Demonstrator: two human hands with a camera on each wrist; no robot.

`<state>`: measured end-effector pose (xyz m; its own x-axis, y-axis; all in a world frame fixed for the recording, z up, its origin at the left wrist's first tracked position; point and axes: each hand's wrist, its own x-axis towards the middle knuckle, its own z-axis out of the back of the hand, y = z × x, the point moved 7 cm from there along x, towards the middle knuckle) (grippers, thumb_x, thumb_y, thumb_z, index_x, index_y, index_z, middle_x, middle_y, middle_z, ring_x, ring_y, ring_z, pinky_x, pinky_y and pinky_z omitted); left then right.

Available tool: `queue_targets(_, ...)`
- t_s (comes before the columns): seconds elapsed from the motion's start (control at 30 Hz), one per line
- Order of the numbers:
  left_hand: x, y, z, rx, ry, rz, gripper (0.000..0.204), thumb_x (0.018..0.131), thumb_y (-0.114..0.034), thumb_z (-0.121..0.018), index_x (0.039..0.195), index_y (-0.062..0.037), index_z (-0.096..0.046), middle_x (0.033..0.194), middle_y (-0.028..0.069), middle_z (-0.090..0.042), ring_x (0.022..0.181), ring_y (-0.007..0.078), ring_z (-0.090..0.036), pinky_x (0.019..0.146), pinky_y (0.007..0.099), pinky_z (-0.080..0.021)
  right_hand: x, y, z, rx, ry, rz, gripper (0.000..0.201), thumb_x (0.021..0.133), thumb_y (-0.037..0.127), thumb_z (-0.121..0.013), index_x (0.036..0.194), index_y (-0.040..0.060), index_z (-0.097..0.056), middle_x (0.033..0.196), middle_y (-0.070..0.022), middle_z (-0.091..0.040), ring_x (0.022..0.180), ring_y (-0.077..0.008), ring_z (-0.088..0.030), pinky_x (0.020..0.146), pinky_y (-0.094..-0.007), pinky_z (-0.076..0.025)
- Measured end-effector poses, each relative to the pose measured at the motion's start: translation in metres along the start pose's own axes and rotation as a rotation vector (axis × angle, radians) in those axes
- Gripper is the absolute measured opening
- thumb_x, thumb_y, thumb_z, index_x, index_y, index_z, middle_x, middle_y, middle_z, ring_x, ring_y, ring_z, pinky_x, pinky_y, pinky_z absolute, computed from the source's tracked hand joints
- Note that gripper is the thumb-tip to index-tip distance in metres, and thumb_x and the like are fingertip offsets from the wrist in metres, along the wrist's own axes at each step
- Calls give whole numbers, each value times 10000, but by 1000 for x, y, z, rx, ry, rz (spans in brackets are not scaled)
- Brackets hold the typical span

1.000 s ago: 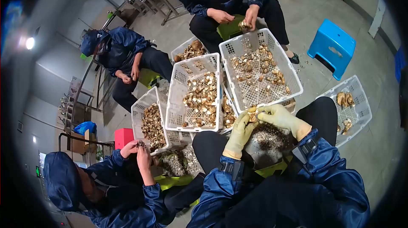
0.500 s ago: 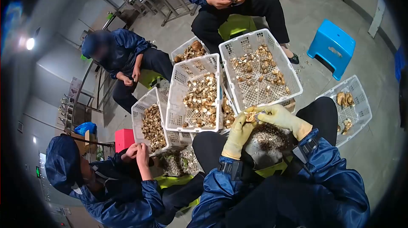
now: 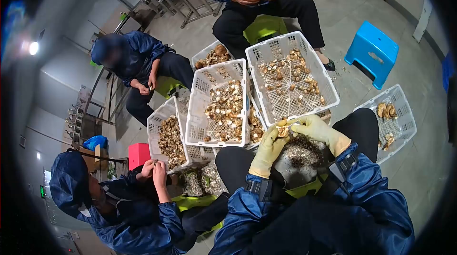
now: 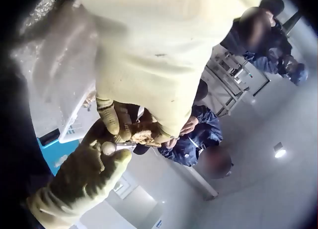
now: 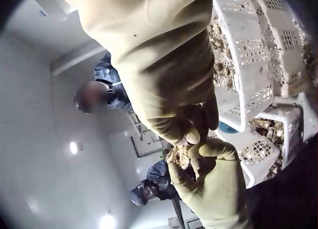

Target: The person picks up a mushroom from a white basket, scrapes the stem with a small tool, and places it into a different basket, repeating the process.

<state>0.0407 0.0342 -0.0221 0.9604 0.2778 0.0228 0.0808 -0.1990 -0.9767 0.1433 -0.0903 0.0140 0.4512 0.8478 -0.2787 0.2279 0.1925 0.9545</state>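
Between both gloved hands, left hand and right hand, sits a mushroom.

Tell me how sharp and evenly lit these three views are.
Head view: fisheye bend, black corners, a lamp flaring at left, crates sharp. Left wrist view: the near glove of the left hand is blurred and overexposed. Right wrist view: the right hand looms soft, ceiling lights glare.

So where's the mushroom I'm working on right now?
In the head view the mushroom is low center, pinched between your gloved left hand and right hand, just below the nearest white crate and above your lap.
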Motion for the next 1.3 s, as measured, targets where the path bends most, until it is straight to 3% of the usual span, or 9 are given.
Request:
queue_targets(0.2,0,-11,-4,56,-15,-35,492,1012,-323,-550,1361,21,-506,1183,107,-611,1004,159,-582,906,310,-487,0,-1,-5,-11,0,108,302,954,154,-651,1185,-42,-647,990,-50,-694,852,-112,-644,774,-266,-538)
queue_targets(0.3,1,-10,-11,-180,7,38,524,1012,-346,-536,1397,6,-475,1256,124,-586,1071,171,-567,940,315,-474,-3,5,3,-162,-37,-74,305,955,174,-654,1175,-37,-653,963,-27,-693,832,-99,-633,769,-253,-529)
queue_targets(0.33,2,6,-11,-725,5,176,535,1015,-324,-522,1428,6,-441,1276,132,-580,1081,178,-567,946,321,-476,4,-10,8,34,-61,-53,297,948,193,-664,1151,-24,-667,938,-5,-689,810,-80,-615,748,-234,-507)
queue_targets(0.43,3,2,-11,-754,-1,122,534,1026,-309,-492,1445,14,-420,1255,129,-586,1062,178,-578,939,318,-483,7,-5,0,17,18,72,316,946,196,-665,1184,-12,-666,943,-4,-691,816,-70,-609,745,-233,-503)
queue_targets(0.5,3,-11,-5,60,-50,7,522,1045,-297,-442,1458,20,-404,1214,118,-594,1021,174,-590,918,311,-491,-4,7,-6,-223,-29,179,365,957,147,-654,1296,14,-622,958,-17,-695,873,-74,-620,812,-251,-528)
queue_targets(0.67,-1,2,-14,-630,-28,195,485,1056,-283,-411,1446,3,-434,1133,74,-605,930,159,-578,871,313,-492,6,-14,5,210,-78,-52,255,962,140,-651,1124,-57,-655,935,-52,-697,824,-103,-648,758,-260,-554)
queue_targets(0.7,-1,4,-14,-748,-37,221,480,1055,-282,-413,1443,-1,-441,1124,69,-607,920,159,-576,863,313,-492,5,-6,8,57,-98,-15,214,967,147,-645,1036,-54,-661,928,-58,-693,807,-116,-656,733,-268,-559)
queue_targets(1.1,3,7,-9,-838,-82,233,494,1037,-307,-496,1450,-43,-435,1096,65,-625,924,158,-591,867,317,-506,8,-9,5,18,-120,-35,255,974,169,-629,1129,-33,-654,899,-32,-685,763,-100,-638,697,-258,-531)
queue_targets(1.3,2,11,-7,-591,-81,220,475,971,-95,-618,1415,-16,-468,1077,57,-624,880,103,-589,805,255,-522,3,-4,-8,119,15,128,350,979,169,-615,1269,-26,-611,968,-26,-696,853,-91,-641,752,-246,-535)
